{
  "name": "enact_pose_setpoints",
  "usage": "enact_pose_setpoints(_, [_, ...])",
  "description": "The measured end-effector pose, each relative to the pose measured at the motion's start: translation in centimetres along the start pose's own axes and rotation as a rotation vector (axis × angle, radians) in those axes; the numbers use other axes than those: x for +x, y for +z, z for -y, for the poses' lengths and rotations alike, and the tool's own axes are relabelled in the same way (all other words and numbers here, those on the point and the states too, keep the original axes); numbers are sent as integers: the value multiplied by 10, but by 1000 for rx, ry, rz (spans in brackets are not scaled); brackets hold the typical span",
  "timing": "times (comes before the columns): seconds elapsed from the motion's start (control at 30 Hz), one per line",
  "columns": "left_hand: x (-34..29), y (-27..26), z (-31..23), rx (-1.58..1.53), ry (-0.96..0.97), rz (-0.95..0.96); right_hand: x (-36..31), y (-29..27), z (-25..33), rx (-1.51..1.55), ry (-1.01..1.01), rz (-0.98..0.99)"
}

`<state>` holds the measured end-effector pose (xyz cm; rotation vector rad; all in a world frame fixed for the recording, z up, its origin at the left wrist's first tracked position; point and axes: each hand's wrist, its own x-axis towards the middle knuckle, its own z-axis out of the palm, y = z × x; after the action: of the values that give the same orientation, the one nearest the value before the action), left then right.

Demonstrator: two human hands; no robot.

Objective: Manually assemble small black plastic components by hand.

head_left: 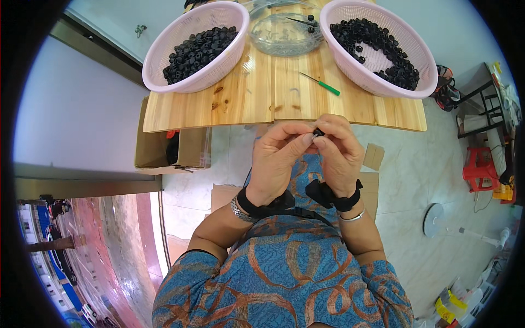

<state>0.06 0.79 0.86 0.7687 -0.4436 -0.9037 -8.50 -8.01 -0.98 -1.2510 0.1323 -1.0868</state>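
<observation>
Close to the table's near edge, my left hand [281,158] and my right hand [340,153] meet, both with fingers pinched. Between their fingertips is a small black plastic part [318,133], mostly covered, so its exact shape is hard to make out. A pink basket [158,82] at the left holds a heap of small black parts [202,52]. In the pink basket [429,74] at the right lie more black round parts [372,33]. A screwdriver-like tool with a green handle [330,88] and thin metal shaft lies on the wooden table beyond my hands.
A clear plastic tray [284,41] with a few black pieces sits between the baskets on the wooden table [246,104]. Below the table at the left stands a cardboard box [188,150]. A red stool [478,169] and a fan [433,220] are at the right.
</observation>
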Motion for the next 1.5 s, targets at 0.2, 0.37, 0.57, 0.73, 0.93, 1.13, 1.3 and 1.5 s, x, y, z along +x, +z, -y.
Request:
enact_pose_setpoints(0.2, [1,-2,-3,-16,-111,-10,-4,-4,2,-80,-3,38])
enact_pose_setpoints(0.37, [1,-3,-10,-3,-155,6,-5,-2,5,125,140,17])
enact_pose_setpoints(0.57, [-1,-1,-11,77,-154,20,-9,-8,4,215,247,20])
enact_pose_setpoints(0.73, [-1,1,-11,115,-150,57,-10,-7,3,216,188,-9])
enact_pose_setpoints(0.93, [-2,-2,-10,76,-167,50,-9,-20,4,522,309,-8])
enact_pose_setpoints(1.13, [-2,-5,-11,67,-121,-12,-8,-29,5,640,338,22])
enact_pose_setpoints(1.3, [-2,-5,-13,76,-127,40,-8,-35,0,668,365,4])
enact_pose_setpoints(1.5, [-3,-6,-10,64,-153,81,-7,-38,0,774,387,4])
